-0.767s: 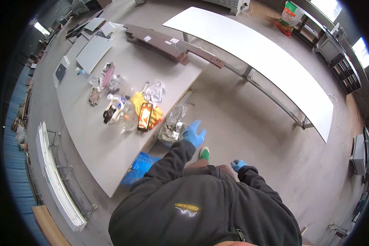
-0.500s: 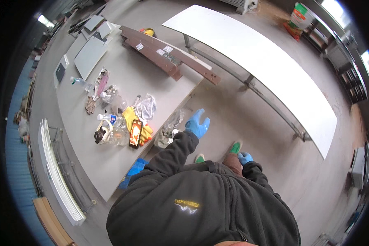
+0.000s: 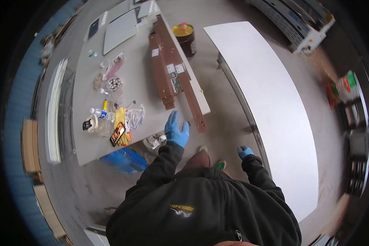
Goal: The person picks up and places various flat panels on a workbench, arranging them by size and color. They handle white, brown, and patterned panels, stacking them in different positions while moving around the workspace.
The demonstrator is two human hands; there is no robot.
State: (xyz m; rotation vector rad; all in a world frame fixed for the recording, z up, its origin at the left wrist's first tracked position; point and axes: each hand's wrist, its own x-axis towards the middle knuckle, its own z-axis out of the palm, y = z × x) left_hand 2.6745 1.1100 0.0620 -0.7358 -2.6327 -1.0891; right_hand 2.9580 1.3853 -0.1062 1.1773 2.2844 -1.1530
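Note:
My left hand, in a blue glove, is stretched out with thumb and fingers apart and holds nothing. Just beyond its fingertips lie long brown boards with white labels, along the right side of a grey table. The longest board sticks out past the table's near edge. My right hand, gloved in blue too, hangs by the gap before a long white panel. Its fingers are curled in, with nothing seen in them.
On the table lie a phone, yellow gloves, plastic bottles and rags. A blue drum stands beneath its near edge. Beyond the boards is a dark bucket with a yellow lid. A machine stands at the far right.
My view has turned and I have come nearer the brown boards and the white panel. My left hand now reaches close to the boards' near ends. My right hand stays low, fingers curled.

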